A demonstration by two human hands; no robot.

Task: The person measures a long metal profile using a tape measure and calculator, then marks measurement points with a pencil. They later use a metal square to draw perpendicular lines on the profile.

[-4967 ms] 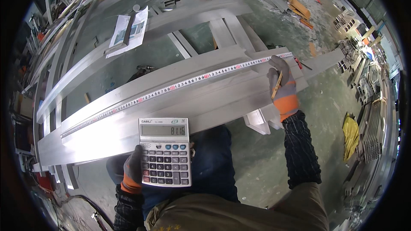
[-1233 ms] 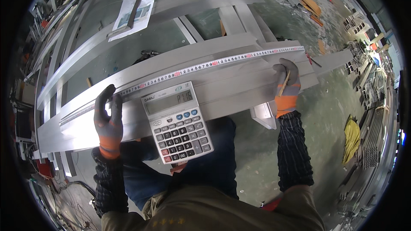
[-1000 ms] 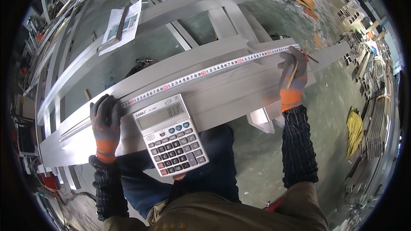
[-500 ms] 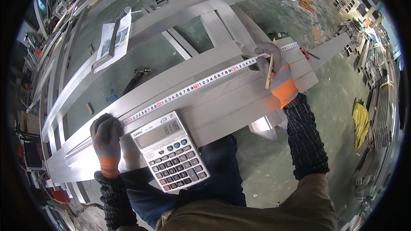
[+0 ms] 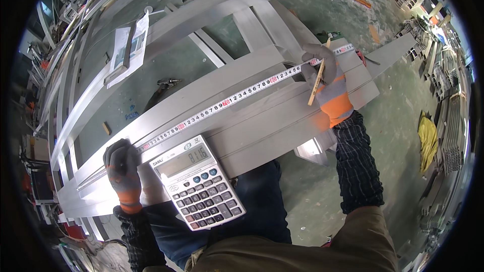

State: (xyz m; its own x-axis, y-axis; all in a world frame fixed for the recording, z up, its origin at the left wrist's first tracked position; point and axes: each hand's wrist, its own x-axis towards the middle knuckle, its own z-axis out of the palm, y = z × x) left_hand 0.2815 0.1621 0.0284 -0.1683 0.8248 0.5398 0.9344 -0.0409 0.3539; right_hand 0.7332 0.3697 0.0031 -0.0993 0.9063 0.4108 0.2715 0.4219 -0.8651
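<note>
A white tape measure blade (image 5: 226, 103) stretches along a long grey metal profile (image 5: 222, 126). My left hand (image 5: 122, 174), in a grey and orange glove, is closed over the blade near the profile's left end, fingers curled down. Farther right, my right hand (image 5: 327, 78), gloved alike, grips a thin wooden pencil (image 5: 316, 83) slantwise while its fingers touch the blade. Past that hand, the blade runs on to a small red thing (image 5: 361, 58). A white calculator (image 5: 197, 184) with a lit number display rests tilted at the profile's near edge, above my legs.
More metal profiles form a frame (image 5: 201, 15) beyond. A paper sheet (image 5: 128, 48) lies on it under a dark bar. Pliers-like tools (image 5: 169, 84) lie on the floor. At the right are stacked profiles (image 5: 448, 151) and a yellow cloth (image 5: 427, 143).
The view has shifted slightly. My left hand sits a little farther left in the picture, and the pencil is tilted a bit more. Both hands stay at the tape measure.
</note>
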